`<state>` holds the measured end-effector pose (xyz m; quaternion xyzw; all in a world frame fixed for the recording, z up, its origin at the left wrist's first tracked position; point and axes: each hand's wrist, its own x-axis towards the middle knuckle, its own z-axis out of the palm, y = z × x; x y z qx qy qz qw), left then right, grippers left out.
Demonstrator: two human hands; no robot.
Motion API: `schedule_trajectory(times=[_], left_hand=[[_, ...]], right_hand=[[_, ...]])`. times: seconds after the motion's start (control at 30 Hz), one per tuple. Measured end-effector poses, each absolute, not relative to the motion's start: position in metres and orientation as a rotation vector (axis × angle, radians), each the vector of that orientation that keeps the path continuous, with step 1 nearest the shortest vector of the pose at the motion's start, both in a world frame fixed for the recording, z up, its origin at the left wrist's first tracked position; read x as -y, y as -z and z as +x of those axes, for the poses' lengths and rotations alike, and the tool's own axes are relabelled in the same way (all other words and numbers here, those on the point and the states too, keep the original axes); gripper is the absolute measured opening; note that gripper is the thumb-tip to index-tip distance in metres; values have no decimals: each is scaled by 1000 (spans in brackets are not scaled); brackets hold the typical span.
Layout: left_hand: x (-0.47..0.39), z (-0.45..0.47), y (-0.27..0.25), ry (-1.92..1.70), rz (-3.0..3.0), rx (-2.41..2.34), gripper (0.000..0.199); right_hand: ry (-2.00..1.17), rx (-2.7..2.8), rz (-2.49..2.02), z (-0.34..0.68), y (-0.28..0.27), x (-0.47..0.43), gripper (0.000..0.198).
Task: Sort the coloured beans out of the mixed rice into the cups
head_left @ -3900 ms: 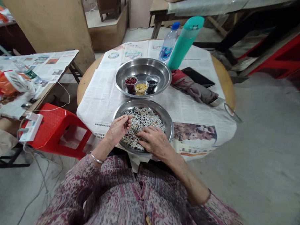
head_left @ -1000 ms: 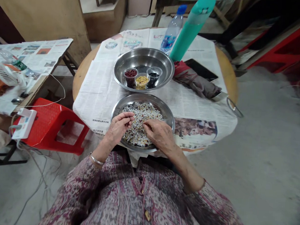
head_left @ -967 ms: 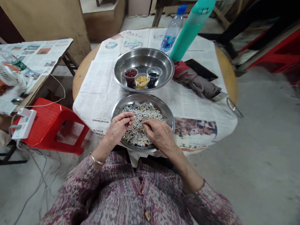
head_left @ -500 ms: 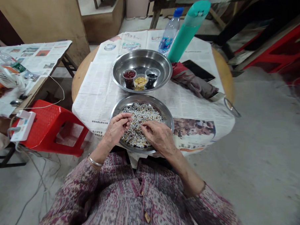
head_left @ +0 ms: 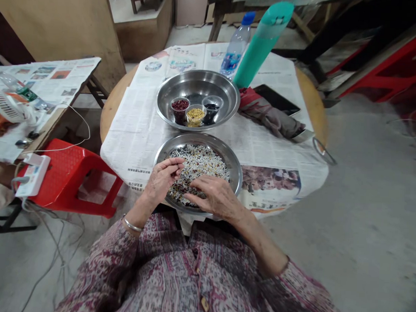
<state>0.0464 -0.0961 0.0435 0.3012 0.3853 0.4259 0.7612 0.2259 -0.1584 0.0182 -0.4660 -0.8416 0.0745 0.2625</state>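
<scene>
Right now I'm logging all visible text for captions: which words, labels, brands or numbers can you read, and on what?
None can be read.
Newspaper on the round table: print too small and blurred.
Water bottle label: blurred.
Newspaper on the side table: too small.

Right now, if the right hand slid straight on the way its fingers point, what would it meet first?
The right hand points left across the near pan, low over the mixed grains. It would plough through grains, then probably meet the left hand; depth is unclear.
</scene>
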Motion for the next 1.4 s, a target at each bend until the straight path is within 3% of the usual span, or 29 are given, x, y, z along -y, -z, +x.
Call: schedule_trajectory(times=[0.23,1.4], left_hand=[[96,46,-42,-929,669,-831,16],[100,47,-45,-932,646,-836,13]], right_hand=[[-223,2302,-1292,226,-16,156,16],[-357,2307,-1363,227,-13,155,17]])
